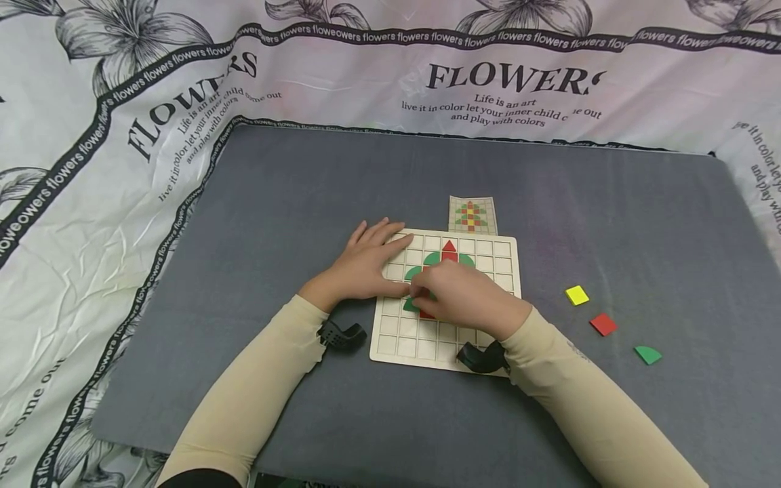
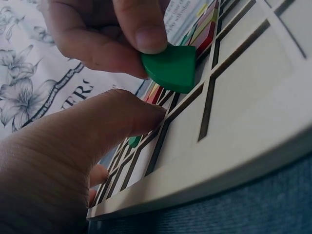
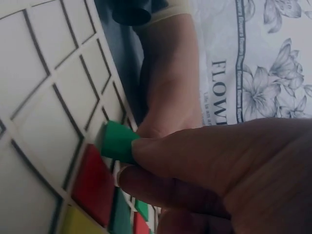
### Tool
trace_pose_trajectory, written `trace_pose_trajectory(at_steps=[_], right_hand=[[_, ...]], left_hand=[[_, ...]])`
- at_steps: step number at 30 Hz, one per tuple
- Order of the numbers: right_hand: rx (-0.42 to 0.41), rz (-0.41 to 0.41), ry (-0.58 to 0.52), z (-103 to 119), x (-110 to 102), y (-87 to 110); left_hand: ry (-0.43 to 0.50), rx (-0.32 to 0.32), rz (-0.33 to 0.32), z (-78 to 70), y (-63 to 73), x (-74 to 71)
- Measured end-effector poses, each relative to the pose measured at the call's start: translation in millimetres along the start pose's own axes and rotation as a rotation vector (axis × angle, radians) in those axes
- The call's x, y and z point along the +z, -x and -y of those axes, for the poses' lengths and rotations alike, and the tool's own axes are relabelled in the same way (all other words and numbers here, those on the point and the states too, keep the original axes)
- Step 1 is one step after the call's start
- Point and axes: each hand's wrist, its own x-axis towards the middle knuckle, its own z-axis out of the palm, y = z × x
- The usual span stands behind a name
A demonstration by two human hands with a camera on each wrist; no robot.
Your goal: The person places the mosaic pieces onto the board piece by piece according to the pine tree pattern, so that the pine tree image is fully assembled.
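A square wooden grid board (image 1: 390, 346) lies on the table, with red squares, green quarter-circles and a red triangle (image 1: 449, 246) set in its cells. My left hand (image 1: 360, 268) rests on the board's left side, fingers spread and thumb on the grid. Thumb and finger of my right hand (image 1: 466, 298) pinch a green quarter-circle tile (image 2: 170, 68). In the right wrist view, that tile is tilted over the cells beside a red square tile (image 3: 92, 185). From the head view, my right hand hides the middle of the pattern.
A small pattern card (image 1: 472, 215) sits at the board's far edge. Right of the board lie a loose yellow tile (image 1: 576, 295), a red tile (image 1: 603, 324) and a green quarter-circle (image 1: 647, 354). Grey cloth (image 1: 305, 183) covers the tabletop.
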Motion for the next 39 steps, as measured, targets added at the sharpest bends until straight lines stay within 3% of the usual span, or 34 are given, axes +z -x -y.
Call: trace_pose_trajectory(at_steps=[11,30,35,39], right_hand=[[0.027,0.036,0.036,0,5,0.1],[-0.073,0.019,0.146,-3,8,-1.2],[-0.057,-0.009,0.116,-3,3,3.3],[0.005,-0.023,0.114,-4,-3,10.2]], left_hand=[[-0.018,-0.001,0.004,0.0,-0.9,0.3],[-0.016,-0.009,0.006,-0.2,0.7,-0.4],[-0.018,-0.012,0.006,-0.7,-0.1,-0.6],[-0.015,-0.011,0.012,-1.3,-0.4,-1.2]])
